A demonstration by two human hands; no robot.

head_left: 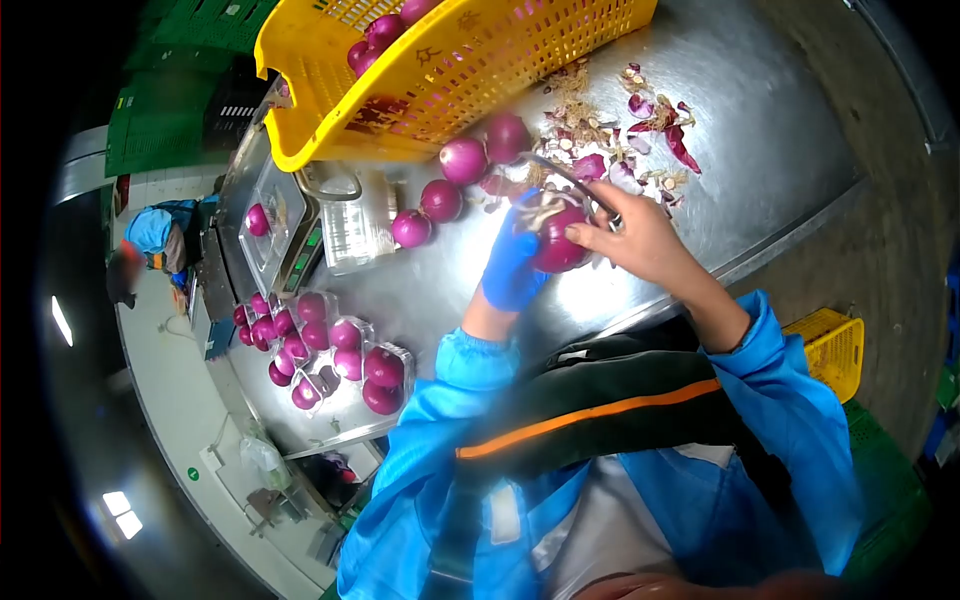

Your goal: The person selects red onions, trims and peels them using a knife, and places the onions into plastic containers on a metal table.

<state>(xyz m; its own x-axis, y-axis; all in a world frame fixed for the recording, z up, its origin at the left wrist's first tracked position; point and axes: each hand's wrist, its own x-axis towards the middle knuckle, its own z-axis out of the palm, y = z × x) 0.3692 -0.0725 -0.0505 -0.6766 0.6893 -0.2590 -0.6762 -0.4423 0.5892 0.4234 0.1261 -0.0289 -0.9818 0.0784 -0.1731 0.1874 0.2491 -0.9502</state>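
My left hand (pixel 512 262), in a blue glove, holds a red onion (pixel 562 240) above the metal table. Loose pale skin hangs on the onion's upper side. Bare and closed, my right hand (pixel 635 238) grips a knife (pixel 565 175) whose dark blade points up and left over the onion; its handle is mostly hidden by the fingers. Just beyond my left hand, several whole red onions (pixel 441 201) lie on the table. Peeled skins and root scraps (pixel 640 150) are scattered beyond my right hand.
A yellow basket (pixel 440 85) with red onions stands at the table's far side. A scale (pixel 290 225) with an onion on it is at the left, beside clear trays. Packed onions (pixel 313 335) sit at the table's (pixel 780 110) left end. Another person (pixel 150 235) is far left.
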